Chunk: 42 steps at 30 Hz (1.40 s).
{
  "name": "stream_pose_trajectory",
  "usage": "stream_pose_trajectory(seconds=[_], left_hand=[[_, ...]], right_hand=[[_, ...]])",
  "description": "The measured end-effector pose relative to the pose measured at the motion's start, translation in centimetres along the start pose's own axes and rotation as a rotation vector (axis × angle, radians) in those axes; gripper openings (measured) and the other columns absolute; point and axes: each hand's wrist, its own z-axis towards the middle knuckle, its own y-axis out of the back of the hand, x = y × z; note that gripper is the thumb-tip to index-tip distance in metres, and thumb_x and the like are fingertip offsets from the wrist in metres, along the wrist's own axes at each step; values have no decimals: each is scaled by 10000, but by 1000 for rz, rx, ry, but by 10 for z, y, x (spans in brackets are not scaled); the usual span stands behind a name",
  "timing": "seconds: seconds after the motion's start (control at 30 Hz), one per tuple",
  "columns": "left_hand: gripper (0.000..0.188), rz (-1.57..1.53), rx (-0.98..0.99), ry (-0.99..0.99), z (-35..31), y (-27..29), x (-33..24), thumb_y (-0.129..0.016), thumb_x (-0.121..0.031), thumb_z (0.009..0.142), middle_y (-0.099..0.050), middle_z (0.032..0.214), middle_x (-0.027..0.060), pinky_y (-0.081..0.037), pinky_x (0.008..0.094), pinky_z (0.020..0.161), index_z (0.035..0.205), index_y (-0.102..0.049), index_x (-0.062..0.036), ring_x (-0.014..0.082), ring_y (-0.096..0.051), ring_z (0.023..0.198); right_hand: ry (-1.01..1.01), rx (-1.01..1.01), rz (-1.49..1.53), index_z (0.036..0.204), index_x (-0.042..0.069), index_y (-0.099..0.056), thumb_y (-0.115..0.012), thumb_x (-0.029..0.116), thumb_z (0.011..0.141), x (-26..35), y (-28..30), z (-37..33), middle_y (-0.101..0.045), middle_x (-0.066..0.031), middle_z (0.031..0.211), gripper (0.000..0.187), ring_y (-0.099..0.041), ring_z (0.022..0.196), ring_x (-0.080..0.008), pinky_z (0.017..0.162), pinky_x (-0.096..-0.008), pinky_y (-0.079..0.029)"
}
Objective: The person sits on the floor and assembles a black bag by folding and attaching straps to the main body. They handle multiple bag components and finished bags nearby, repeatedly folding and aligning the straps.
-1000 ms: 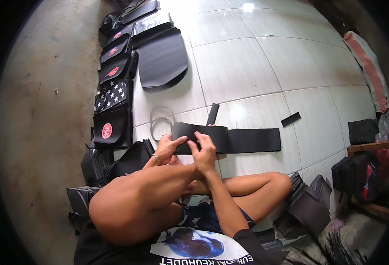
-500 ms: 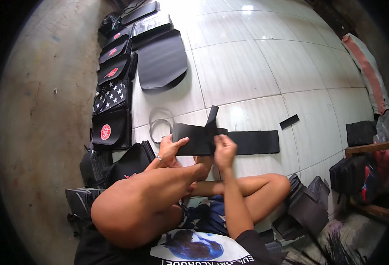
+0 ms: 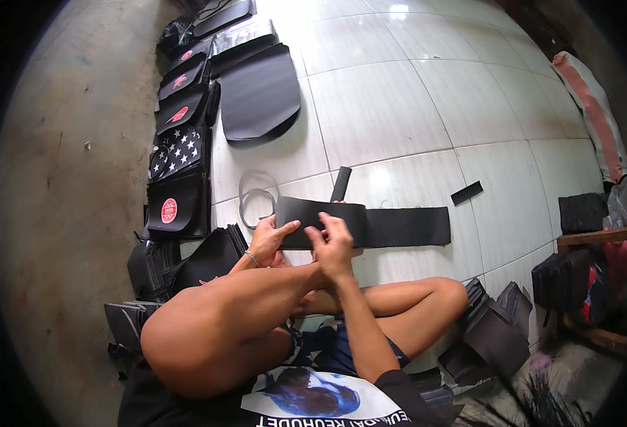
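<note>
A long black band of sheet material (image 3: pixel 406 226) lies across the floor in front of my raised knee, its left part a raised, overlapping layer. My left hand (image 3: pixel 268 240), with a bracelet at the wrist, grips the left end of this band, thumb on top. Over the band's middle hovers or rests my right hand (image 3: pixel 335 245), its fingers bent but apart; contact with the surface is hard to tell. A narrow black strip (image 3: pixel 341 183) sticks up from behind the band's far edge, its lower end hidden. My foot is mostly hidden under the band and right hand.
A loop of thin grey strip (image 3: pixel 246 206) lies left of the band. A short black piece (image 3: pixel 467 193) lies to the right. Stacked black flaps (image 3: pixel 178 206) line the left wall, with larger rounded panels (image 3: pixel 262 96) beyond. More black pieces (image 3: pixel 498 334) and a wooden shelf (image 3: pixel 598 238) stand right.
My right hand has moved left and its fingers have come apart. The narrow strip, which crossed over the band before, now shows only behind its far edge. My left hand has stayed put.
</note>
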Motion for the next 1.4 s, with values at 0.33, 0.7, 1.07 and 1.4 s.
stream_pose_trajectory(seconds=[0.33,0.7,1.07,1.4], left_hand=[[318,281,-110,-35,10,5,13,-735,-20,833,-690,1015,123,-562,297,787,1101,-595,77,152,-669,870],[278,-5,-84,-16,8,8,18,-719,-37,857,-697,1009,126,-555,311,789,1097,-624,68,168,-669,861],[295,22,-69,-9,1,10,14,-703,-92,886,-690,1019,130,-549,303,813,1110,-613,78,171,-672,866],[310,98,-88,-41,1,16,15,-712,-93,878,-691,1026,127,-548,301,828,1119,-610,73,172,-673,891]], right_hand=[[125,-76,-38,1087,8,-707,-637,134,911,-4,-21,-5,-632,-139,989,227,-641,872,-318,783,-403,-506],[-301,-105,816,933,65,-703,-641,139,950,-57,74,26,-694,-1,886,98,-632,774,-98,667,-246,-500],[-518,-256,968,1081,-15,-590,-495,372,1008,-58,154,27,-650,-118,977,406,-646,864,-212,753,-386,-568],[31,-178,-259,726,-45,-595,-710,122,867,-6,91,23,-519,-167,624,248,-537,546,-238,546,-341,-418]])
